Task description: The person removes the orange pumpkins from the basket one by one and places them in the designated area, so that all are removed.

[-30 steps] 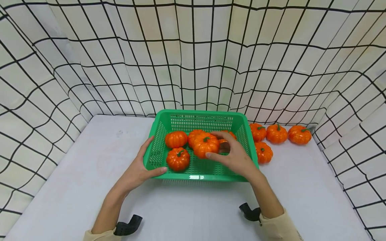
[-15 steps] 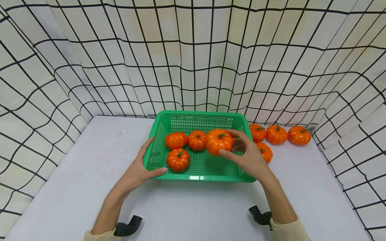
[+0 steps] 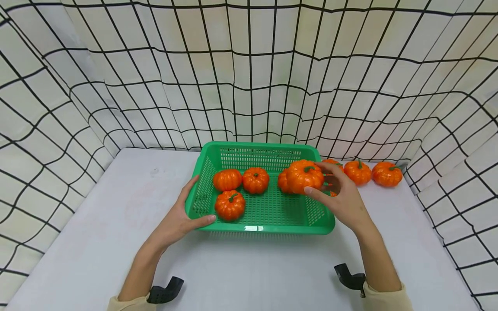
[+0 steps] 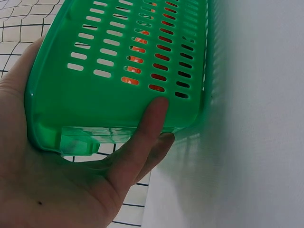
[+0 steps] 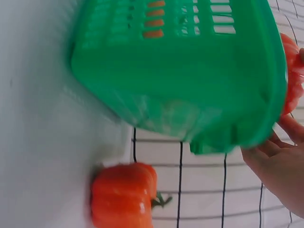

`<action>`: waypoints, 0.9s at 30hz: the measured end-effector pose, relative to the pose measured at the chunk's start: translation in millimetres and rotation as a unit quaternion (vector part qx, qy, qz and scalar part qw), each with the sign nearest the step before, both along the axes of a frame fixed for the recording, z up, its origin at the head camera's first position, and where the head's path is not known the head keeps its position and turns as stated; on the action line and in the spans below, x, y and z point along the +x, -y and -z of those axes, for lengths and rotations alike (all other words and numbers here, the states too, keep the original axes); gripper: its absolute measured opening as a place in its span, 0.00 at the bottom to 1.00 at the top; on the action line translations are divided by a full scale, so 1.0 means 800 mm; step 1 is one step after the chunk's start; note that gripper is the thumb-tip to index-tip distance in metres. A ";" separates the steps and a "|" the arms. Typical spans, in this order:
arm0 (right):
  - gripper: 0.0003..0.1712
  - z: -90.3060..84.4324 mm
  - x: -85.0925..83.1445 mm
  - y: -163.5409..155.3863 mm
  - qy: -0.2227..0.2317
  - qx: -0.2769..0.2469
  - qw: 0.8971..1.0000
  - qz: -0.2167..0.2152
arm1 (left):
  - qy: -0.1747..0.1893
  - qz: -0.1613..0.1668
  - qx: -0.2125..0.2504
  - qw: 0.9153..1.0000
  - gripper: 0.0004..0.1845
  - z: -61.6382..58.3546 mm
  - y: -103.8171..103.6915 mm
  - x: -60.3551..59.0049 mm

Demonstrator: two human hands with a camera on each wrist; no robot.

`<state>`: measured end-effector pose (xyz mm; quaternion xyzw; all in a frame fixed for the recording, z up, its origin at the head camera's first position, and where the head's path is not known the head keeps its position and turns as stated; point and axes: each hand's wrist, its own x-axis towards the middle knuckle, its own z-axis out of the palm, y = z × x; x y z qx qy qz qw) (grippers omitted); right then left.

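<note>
A green plastic basket [image 3: 253, 230] with slotted walls stands mid-table. My left hand [image 3: 180, 219] grips its left end, thumb along the front wall, as the left wrist view shows on the basket's side [image 4: 95, 99]. Above the basket's right end, my right hand [image 3: 346, 198] holds a small orange pumpkin [image 3: 304, 176] between thumb and fingers. That pumpkin partly covers another pumpkin [image 3: 282, 181] inside. Further left in the basket lie a ribbed pumpkin on its side [image 3: 227, 179], a second pumpkin [image 3: 255, 180] and a third pumpkin [image 3: 230, 206] nearer the front.
Right of the basket, a pumpkin [image 3: 357, 172] and another pumpkin [image 3: 387, 174] sit along the table's back edge. Others there are partly hidden by my right hand. White cloth walls with black netting [image 3: 264, 69] surround the white table [image 3: 148, 181] at the back and sides.
My right hand has carried its pumpkin rightward from the basket's middle to its right end. The left hand and the basket have stayed put.
</note>
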<state>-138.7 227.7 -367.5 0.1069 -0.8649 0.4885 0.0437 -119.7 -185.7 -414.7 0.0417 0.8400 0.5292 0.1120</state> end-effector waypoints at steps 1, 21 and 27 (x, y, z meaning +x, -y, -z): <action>0.38 -0.001 0.000 -0.005 0.000 -0.001 1.000 0.003 | 0.000 0.000 0.000 1.000 0.62 0.000 0.000 0.000; 0.38 -0.004 0.004 -0.108 0.031 0.021 0.994 0.099 | -0.002 0.002 0.000 1.000 0.62 -0.001 0.001 0.001; 0.37 0.001 0.003 -0.125 0.019 0.014 0.996 0.083 | 0.000 -0.002 -0.002 1.000 0.62 0.000 0.001 0.001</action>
